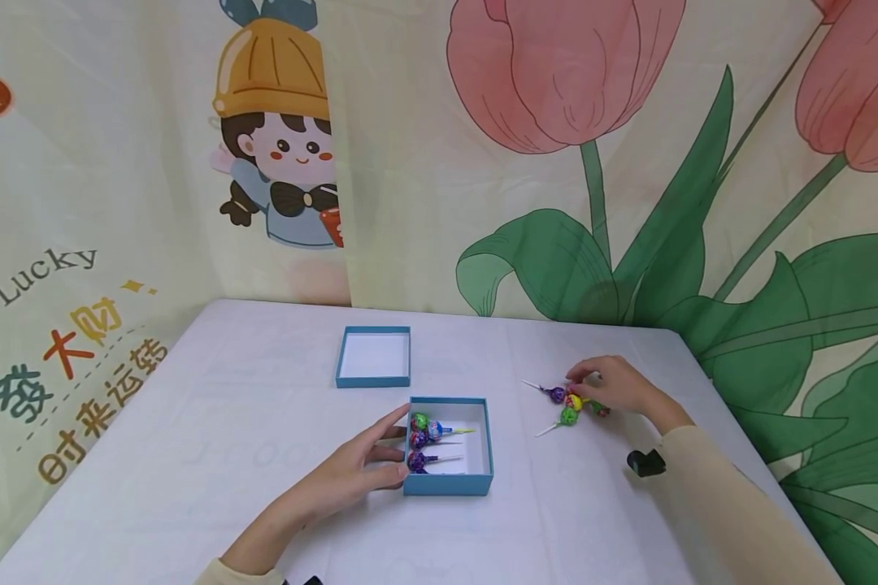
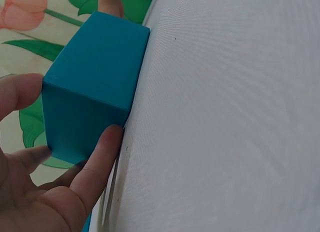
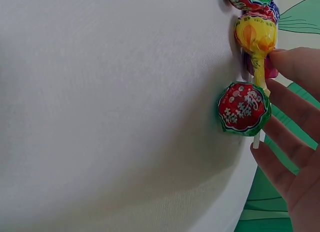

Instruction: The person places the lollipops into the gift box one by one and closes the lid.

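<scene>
My left hand (image 1: 347, 471) rests its fingers and thumb against the left side of an open blue box (image 1: 449, 486). Several wrapped lollipops (image 1: 419, 439) lie along the box's left side, sticks pointing right. In the left wrist view the fingertips touch the box's outer wall (image 2: 82, 124). My right hand (image 1: 618, 386) is over a loose group of lollipops on the table to the right. Its thumb and fingers are spread beside a yellow lollipop (image 3: 256, 34) and a red-and-green one (image 3: 244, 109). A purple lollipop (image 1: 556, 395) and a green one (image 1: 568, 416) lie there too.
The blue box lid (image 1: 373, 383), white inside, lies behind the box, slightly left. A white cloth covers the table (image 1: 190, 455). Behind it hangs a printed backdrop (image 1: 402, 203) with tulips and a cartoon figure.
</scene>
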The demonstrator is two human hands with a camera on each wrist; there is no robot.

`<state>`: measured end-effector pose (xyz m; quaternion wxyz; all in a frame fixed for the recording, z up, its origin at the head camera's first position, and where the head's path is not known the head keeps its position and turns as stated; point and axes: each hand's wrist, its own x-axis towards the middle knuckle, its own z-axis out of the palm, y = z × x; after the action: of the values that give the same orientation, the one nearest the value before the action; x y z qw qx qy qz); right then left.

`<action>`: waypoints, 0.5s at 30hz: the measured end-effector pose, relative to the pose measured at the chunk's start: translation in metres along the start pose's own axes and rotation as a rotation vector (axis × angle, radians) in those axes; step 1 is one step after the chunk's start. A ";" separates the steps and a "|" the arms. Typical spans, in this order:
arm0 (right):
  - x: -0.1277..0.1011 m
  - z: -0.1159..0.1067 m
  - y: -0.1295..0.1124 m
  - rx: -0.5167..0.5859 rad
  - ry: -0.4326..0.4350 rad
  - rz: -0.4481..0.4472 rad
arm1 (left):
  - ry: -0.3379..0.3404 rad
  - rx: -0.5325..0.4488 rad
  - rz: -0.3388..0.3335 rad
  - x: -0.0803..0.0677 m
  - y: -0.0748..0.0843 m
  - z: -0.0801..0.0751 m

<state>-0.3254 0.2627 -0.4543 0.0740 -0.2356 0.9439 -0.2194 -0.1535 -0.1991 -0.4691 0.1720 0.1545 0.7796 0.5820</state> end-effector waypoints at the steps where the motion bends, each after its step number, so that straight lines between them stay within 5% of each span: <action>1: -0.001 0.000 0.001 -0.003 0.000 -0.001 | 0.000 0.001 0.001 0.000 0.000 0.000; 15: -0.005 -0.003 0.009 -0.030 -0.037 0.009 | 0.008 0.010 -0.004 0.000 0.001 0.001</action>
<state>-0.3252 0.2732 -0.4552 0.0890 -0.2366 0.9466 -0.2003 -0.1533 -0.1983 -0.4682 0.1695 0.1516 0.7835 0.5783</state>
